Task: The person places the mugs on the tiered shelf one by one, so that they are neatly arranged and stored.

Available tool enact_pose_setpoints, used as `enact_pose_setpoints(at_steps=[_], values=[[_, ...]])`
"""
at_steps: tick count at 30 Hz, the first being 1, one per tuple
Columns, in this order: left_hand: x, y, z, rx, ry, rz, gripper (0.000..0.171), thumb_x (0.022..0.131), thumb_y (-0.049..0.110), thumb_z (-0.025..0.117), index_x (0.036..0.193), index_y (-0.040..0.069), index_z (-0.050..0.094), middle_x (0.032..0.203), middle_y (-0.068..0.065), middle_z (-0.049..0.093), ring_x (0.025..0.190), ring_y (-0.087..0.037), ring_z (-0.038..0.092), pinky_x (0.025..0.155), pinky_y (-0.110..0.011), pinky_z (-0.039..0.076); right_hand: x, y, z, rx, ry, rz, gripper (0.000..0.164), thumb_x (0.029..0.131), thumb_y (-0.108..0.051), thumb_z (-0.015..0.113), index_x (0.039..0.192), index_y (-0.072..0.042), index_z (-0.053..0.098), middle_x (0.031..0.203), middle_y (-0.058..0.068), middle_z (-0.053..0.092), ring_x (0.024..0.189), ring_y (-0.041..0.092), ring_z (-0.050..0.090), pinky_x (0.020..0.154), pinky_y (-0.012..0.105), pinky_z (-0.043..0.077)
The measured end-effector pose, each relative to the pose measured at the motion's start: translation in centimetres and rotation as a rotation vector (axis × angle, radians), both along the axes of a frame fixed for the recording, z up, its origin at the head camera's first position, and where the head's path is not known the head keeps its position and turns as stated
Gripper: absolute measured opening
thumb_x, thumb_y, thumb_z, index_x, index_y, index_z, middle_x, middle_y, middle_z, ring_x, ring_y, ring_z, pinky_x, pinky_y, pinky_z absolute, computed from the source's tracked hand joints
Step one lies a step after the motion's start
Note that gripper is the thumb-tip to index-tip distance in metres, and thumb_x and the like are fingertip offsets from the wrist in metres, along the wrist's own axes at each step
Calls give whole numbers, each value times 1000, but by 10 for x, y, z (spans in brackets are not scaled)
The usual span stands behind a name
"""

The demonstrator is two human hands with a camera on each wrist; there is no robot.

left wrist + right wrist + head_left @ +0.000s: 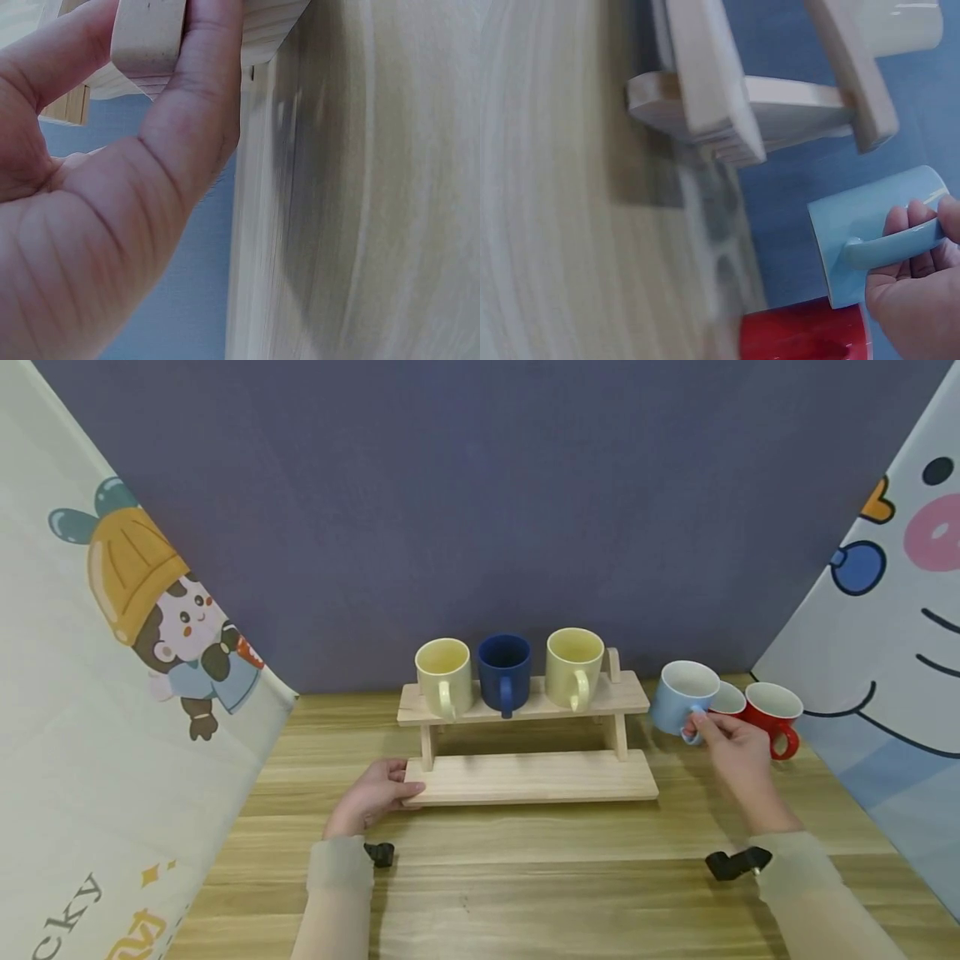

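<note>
By its handle, my right hand (738,760) grips a light blue mug (678,697), held up to the right of a two-tier wooden rack (525,779). The right wrist view shows the fingers curled through the handle (896,247). My left hand (378,793) pinches the left end of the rack's lower shelf, thumb on top and fingers beneath. On the upper shelf stand a pale yellow mug (444,681), a dark blue mug (504,677) and a second yellow mug (573,668), their handles toward me.
Right of the rack, a red mug with a white inside (776,714) stands on the wooden table (525,893). Another red mug (729,697) is partly hidden behind the light blue mug and my hand. A dark wall (480,510) rises behind, with printed panels at both sides.
</note>
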State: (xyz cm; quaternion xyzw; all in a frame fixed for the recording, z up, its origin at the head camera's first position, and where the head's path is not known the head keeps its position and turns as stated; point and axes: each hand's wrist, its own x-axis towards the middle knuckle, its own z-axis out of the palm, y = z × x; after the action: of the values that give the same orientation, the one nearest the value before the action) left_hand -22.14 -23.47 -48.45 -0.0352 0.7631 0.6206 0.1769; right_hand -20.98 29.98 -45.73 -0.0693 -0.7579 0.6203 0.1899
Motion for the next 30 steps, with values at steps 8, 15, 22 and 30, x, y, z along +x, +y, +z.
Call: enact_pose_setpoints(at_steps=[8,15,22,30], values=[[0,-1,0,2,-5,1,80,94,6,75,152,-16,24,136,-27,46,102,-25,59,83,-37,58,19,-11,23,-141,53,33,26,99,-17,70,109,7,72,85,-1,71,81,7,65,75,11,54],[-1,-1,-1,1,-5,-4,81,94,7,75,152,-17,22,137,-28,44,102,-26,59,85,-39,58,38,-20,39,-51,48,5,38,99,-21,70,115,13,68,88,1,71,83,11,64,75,11,53],[-3,-2,-1,-26,-5,-2,82,94,9,76,153,-15,23,142,-27,42,108,-26,59,87,-39,57,53,-35,50,-83,115,30,31,98,-15,71,112,12,70,86,5,72,84,14,65,80,12,52],[-2,-1,1,-10,-10,-11,81,95,7,74,152,-16,22,143,-31,41,109,-27,59,88,-40,57,74,-52,59,45,25,1,37,101,-26,67,118,7,69,92,5,73,92,15,62,82,11,51]])
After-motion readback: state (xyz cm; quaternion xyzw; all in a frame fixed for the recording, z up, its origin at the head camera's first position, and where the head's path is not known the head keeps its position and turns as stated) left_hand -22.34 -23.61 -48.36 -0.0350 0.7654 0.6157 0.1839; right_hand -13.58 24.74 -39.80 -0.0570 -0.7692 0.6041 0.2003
